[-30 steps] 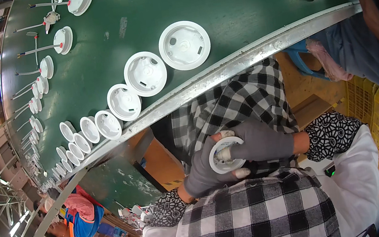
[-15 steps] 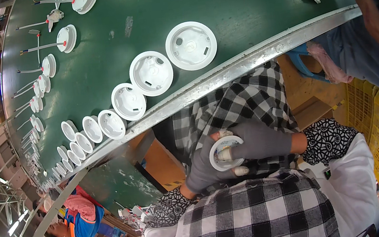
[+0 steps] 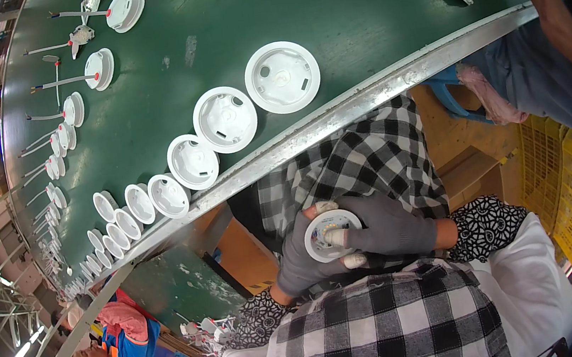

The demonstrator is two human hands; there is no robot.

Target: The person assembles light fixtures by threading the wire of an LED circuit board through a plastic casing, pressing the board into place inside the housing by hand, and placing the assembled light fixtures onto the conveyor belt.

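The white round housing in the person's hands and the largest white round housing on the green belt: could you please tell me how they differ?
The held housing is gripped by both gloved hands, left hand and right hand, above the lap; the belt housing lies untouched on the green conveyor belt. The held one looks smaller and partly covered by fingers; the belt one shows fully. Both are white, round plastic.

Even, bright overhead lighting across the belt (image 3: 150, 117); white discs (image 3: 282, 77) read crisp with faint, short shadows. Mild sheen on the belt's metal rim (image 3: 362, 101). Blown-out windows left of the belt. Strong fisheye bending: rim curves, corners black. Focus sharp at centre; far-left discs smear and shrink. Under the belt, dimmer, warmer tones.
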